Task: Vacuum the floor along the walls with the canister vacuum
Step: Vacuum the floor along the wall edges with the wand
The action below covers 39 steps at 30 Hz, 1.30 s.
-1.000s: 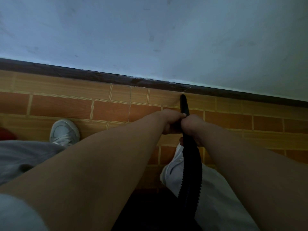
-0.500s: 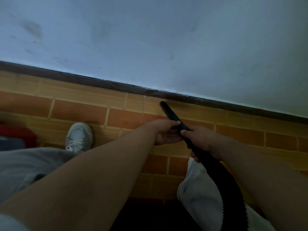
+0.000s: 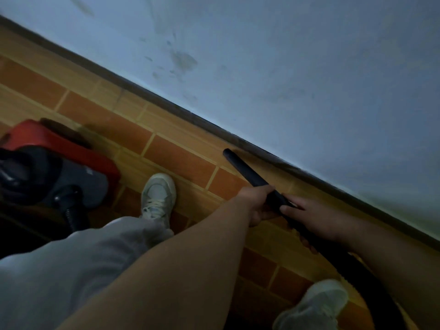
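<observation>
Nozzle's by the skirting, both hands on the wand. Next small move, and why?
Probably slide the nozzle tip leftward along the skirting, hugging the wall edge. The left hand and right hand both hold the wand, which already points that way, and its tip sits just short of the skirting.

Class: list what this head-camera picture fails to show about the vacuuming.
- Head view, wand: whether its tip touches the floor; too dim and blurred.
- Head view, canister vacuum: its left side is cut off by the frame edge.
- Head view, hose: its run beyond the right hand is hidden by the forearm and the bottom edge.
</observation>
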Available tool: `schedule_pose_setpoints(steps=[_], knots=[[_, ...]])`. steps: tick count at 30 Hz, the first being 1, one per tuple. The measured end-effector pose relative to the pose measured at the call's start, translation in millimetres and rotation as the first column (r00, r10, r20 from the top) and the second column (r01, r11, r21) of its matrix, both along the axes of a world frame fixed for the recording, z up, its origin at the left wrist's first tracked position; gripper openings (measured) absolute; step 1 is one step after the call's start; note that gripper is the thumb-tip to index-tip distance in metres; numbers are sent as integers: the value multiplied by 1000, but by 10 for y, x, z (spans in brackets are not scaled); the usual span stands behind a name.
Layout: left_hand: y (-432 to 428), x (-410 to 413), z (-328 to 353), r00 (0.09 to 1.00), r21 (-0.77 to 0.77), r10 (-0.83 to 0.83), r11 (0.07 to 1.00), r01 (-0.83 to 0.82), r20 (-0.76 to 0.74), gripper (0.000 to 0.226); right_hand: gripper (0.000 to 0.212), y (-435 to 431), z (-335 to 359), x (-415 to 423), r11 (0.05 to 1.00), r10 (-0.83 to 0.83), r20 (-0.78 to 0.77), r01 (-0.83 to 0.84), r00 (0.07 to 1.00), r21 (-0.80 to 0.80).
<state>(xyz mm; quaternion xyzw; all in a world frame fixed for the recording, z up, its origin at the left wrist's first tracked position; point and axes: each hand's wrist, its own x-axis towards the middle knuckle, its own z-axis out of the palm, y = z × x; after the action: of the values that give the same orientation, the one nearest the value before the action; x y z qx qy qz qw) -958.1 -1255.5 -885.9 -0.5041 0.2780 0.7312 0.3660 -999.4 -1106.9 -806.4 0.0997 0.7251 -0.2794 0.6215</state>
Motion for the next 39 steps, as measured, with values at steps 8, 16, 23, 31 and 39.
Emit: schedule_pose_setpoints(steps=[8, 16, 23, 31, 39], knots=[[-724, -200, -123, 985, -94, 173, 981, -171, 17, 34, 26, -688, -138, -199, 982, 160, -24, -156, 987, 102], [-1369, -186, -221, 945, -122, 327, 939, -321, 28, 33, 36, -1472, -121, -295, 893, 419, -70, -397, 905, 211], [-1868, -348, -187, 944, -150, 330, 934, -323, 24, 28, 37, -2111, -217, -431, 838, 519, -147, -468, 842, 279], [-2714, -302, -63, 928, -214, 369, 911, -353, 39, 23, 32, -3160, -135, -463, 805, 574, -135, -525, 808, 276], [-3488, -292, -38, 920, -269, 392, 890, -369, 34, 37, 34, -4109, -142, -420, 795, 577, -127, -519, 807, 314]])
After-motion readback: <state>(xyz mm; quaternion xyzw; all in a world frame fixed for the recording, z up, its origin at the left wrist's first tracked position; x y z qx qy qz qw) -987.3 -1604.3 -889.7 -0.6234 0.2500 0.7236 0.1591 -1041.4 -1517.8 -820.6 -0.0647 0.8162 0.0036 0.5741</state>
